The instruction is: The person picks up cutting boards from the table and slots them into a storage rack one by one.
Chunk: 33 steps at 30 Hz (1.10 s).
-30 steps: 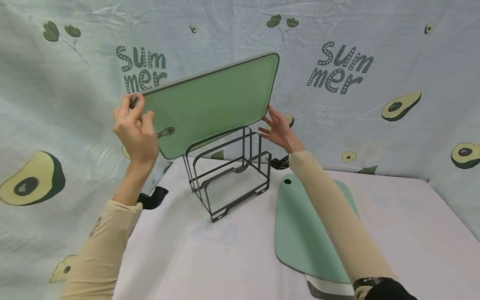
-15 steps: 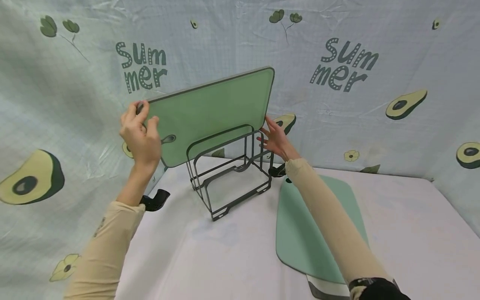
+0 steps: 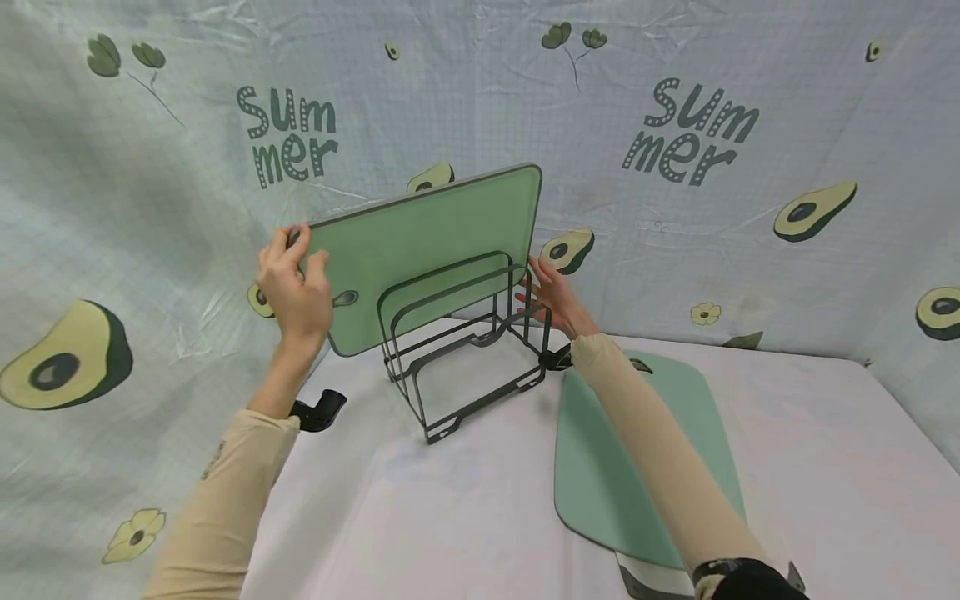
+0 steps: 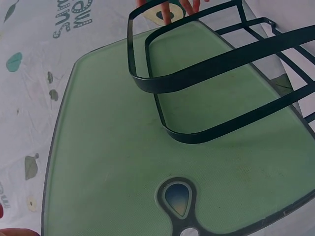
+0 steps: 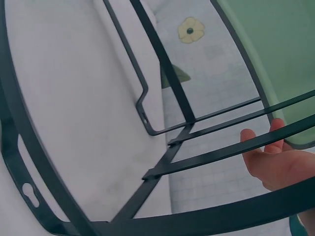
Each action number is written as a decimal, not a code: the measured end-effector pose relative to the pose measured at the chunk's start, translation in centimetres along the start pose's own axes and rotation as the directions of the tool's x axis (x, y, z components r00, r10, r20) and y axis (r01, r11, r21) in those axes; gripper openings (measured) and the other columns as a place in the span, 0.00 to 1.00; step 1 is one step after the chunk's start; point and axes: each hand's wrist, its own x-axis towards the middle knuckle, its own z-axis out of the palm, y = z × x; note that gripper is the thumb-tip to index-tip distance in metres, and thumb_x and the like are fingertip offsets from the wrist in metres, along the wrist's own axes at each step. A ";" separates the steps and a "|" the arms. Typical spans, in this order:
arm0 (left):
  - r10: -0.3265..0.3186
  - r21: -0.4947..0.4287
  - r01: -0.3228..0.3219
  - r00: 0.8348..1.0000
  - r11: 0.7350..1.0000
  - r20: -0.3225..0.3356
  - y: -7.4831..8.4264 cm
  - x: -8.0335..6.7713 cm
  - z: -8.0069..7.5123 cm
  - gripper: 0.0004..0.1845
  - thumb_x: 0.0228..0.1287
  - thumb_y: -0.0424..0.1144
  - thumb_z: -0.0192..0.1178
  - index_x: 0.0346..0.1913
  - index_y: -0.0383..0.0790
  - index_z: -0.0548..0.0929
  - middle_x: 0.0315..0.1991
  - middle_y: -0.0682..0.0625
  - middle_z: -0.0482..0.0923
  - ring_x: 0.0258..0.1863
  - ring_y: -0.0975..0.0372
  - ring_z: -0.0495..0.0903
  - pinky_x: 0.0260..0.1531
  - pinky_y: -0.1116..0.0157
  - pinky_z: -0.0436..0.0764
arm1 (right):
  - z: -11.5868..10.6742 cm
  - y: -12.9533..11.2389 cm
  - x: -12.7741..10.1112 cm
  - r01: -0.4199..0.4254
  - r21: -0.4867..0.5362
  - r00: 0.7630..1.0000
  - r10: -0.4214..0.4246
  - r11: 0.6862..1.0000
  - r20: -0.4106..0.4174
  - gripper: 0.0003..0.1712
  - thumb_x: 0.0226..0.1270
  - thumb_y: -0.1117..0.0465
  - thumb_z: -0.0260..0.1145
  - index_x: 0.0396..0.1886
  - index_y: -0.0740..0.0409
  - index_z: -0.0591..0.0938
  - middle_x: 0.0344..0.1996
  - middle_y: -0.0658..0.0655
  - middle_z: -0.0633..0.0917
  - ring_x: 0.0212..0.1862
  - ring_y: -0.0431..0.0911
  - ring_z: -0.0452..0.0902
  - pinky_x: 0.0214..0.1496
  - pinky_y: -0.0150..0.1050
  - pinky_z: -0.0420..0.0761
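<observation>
- While the left hand (image 3: pixel 294 287) pinches the handle end of the green cutting board (image 3: pixel 427 250), the board stands on its long edge, its long axis running from that grip away to the right and slightly upward.
- The board's lower edge sits behind the front loops of the black wire rack (image 3: pixel 457 350), which lies below and to the right of the left grip; whether it is already between two dividers I cannot tell.
- The right hand (image 3: pixel 551 296) is at the board's far end, fingers spread and relaxed beside the lower right corner and the rack's wires, clamped on nothing.
- In the left wrist view the rack's loops cross in front of the board's face (image 4: pixel 147 162), with the hanging hole (image 4: pixel 177 199) close to the grip.
- A second green board (image 3: pixel 600 467) lies flat on the worktop (image 3: pixel 825 467), under the right forearm.
</observation>
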 end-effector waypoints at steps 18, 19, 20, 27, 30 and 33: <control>-0.113 0.003 0.114 0.990 0.994 0.081 -1.8 -1.4 0.9 0.19 0.56 0.29 0.48 0.52 0.27 0.73 0.53 0.33 0.72 0.54 0.42 0.66 0.58 0.52 0.59 | -0.3 2.5 0.0 -0.002 0.107 0.987 0.019 0.994 -0.161 0.33 0.65 0.37 0.38 0.68 0.31 0.43 0.70 0.58 0.34 0.71 0.57 0.32 0.68 0.55 0.45; -0.122 0.007 0.121 0.989 0.993 0.089 -2.0 -1.4 1.0 0.19 0.56 0.29 0.48 0.52 0.27 0.73 0.53 0.33 0.72 0.55 0.42 0.66 0.58 0.51 0.60 | -0.4 2.6 0.0 -0.001 0.111 0.984 0.021 0.994 -0.176 0.33 0.65 0.37 0.38 0.68 0.31 0.44 0.70 0.58 0.35 0.71 0.56 0.33 0.68 0.54 0.46; -0.128 0.013 0.127 0.987 0.992 0.097 -2.1 -1.5 1.1 0.19 0.57 0.29 0.48 0.52 0.27 0.73 0.54 0.33 0.72 0.55 0.42 0.66 0.57 0.51 0.60 | -0.5 2.6 0.0 -0.001 0.121 0.982 0.023 0.993 -0.187 0.33 0.65 0.37 0.38 0.68 0.31 0.44 0.71 0.58 0.36 0.71 0.56 0.34 0.68 0.53 0.47; -0.177 0.037 0.174 0.977 0.984 0.118 -2.7 -1.9 1.5 0.20 0.57 0.31 0.47 0.53 0.29 0.73 0.56 0.35 0.70 0.57 0.42 0.64 0.59 0.48 0.57 | -0.7 3.2 0.2 -0.009 0.154 0.970 0.046 0.988 -0.237 0.37 0.62 0.34 0.42 0.68 0.30 0.43 0.70 0.58 0.40 0.69 0.54 0.42 0.69 0.52 0.46; -0.186 0.038 0.183 0.975 0.982 0.119 -2.6 -2.0 1.6 0.20 0.57 0.32 0.47 0.52 0.28 0.73 0.55 0.35 0.71 0.56 0.42 0.64 0.60 0.49 0.54 | -0.5 3.2 -0.1 -0.025 0.137 0.968 0.058 0.990 -0.243 0.38 0.60 0.32 0.41 0.68 0.30 0.41 0.70 0.57 0.38 0.68 0.54 0.41 0.69 0.52 0.44; -0.188 0.035 0.186 0.975 0.982 0.118 -2.6 -2.1 1.6 0.19 0.57 0.31 0.47 0.52 0.28 0.73 0.55 0.36 0.72 0.56 0.42 0.64 0.61 0.49 0.52 | -0.3 3.2 -0.2 -0.035 0.131 0.966 0.068 0.991 -0.249 0.39 0.59 0.31 0.42 0.68 0.30 0.42 0.70 0.56 0.37 0.69 0.54 0.40 0.69 0.51 0.45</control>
